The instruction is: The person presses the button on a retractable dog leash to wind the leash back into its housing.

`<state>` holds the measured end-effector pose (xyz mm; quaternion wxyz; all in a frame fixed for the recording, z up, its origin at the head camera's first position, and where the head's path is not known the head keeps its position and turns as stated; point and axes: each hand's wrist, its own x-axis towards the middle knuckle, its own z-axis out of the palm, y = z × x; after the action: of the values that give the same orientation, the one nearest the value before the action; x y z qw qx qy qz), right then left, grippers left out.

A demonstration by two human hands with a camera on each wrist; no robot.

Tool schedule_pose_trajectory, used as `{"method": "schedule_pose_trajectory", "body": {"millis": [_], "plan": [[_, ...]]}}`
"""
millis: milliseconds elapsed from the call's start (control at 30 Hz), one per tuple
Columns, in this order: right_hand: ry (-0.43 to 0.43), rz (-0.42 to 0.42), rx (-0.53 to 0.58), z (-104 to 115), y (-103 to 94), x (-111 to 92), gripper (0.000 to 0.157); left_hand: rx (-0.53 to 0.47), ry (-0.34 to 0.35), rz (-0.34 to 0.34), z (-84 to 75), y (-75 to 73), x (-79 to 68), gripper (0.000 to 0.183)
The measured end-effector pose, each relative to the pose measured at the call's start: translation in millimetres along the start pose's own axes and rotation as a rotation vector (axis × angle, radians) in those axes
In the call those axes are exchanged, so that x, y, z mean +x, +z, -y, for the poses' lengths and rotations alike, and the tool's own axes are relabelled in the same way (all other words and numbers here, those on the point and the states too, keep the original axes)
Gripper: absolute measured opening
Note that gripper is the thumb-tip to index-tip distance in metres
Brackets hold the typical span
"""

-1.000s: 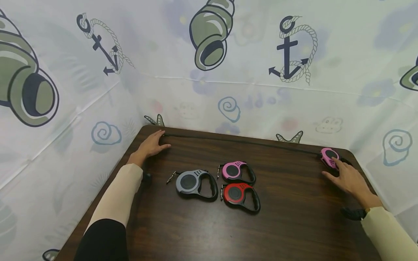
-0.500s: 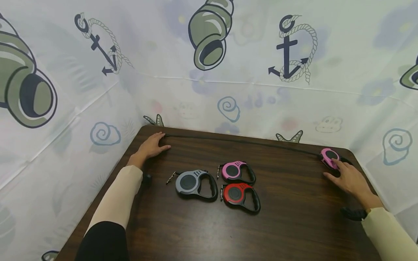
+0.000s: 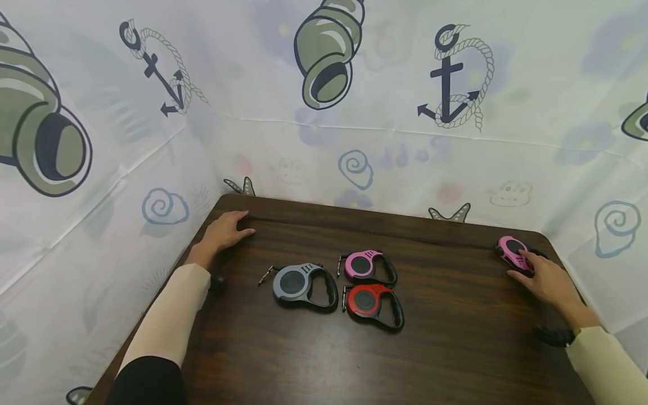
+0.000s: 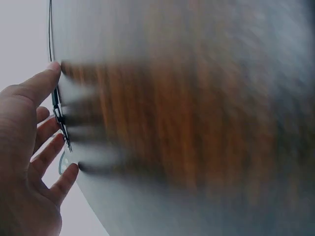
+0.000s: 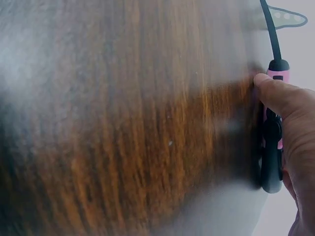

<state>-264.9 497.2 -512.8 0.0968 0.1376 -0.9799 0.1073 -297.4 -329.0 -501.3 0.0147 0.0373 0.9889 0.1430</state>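
A pink retractable dog leash (image 3: 513, 253) lies at the table's far right, its black cord (image 3: 364, 229) drawn out leftward across the back of the table. My right hand (image 3: 549, 281) touches its casing with extended fingers, the thumb lying in front of it; in the right wrist view some fingers are hidden. Near the far left corner my left hand (image 3: 223, 233) has its fingers spread at the cord's end. Between thumb and fingers, the left wrist view shows the metal clip (image 4: 60, 120). Mid-table lie a grey leash (image 3: 298, 287), another pink leash (image 3: 361, 265) and a red leash (image 3: 367, 302).
The dark wooden table (image 3: 304, 360) ends in rounded far corners. Printed cloth (image 3: 385, 180) with shells and anchors hangs behind it and along its sides. The three mid-table leashes lie close together, their short clips pointing left.
My left hand has shifted slightly left and toward me, and the cord's left end came nearer too. The far-right pink leash and my right hand have also moved slightly nearer.
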Motion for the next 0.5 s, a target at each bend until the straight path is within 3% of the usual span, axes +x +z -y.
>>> {"method": "schedule_pose_trajectory", "body": {"millis": [333,500], "plan": [[-0.006,-0.002,-0.003,-0.7,-1.0,-0.3,0.071,-0.008,0.072,-0.095,4.3,-5.0,-2.8,0.057],[-0.003,0.008,-0.008,-1.1,-1.0,-0.4,0.065,-0.021,0.084,-0.109,3.5,-6.9,-2.9,0.049]]}}
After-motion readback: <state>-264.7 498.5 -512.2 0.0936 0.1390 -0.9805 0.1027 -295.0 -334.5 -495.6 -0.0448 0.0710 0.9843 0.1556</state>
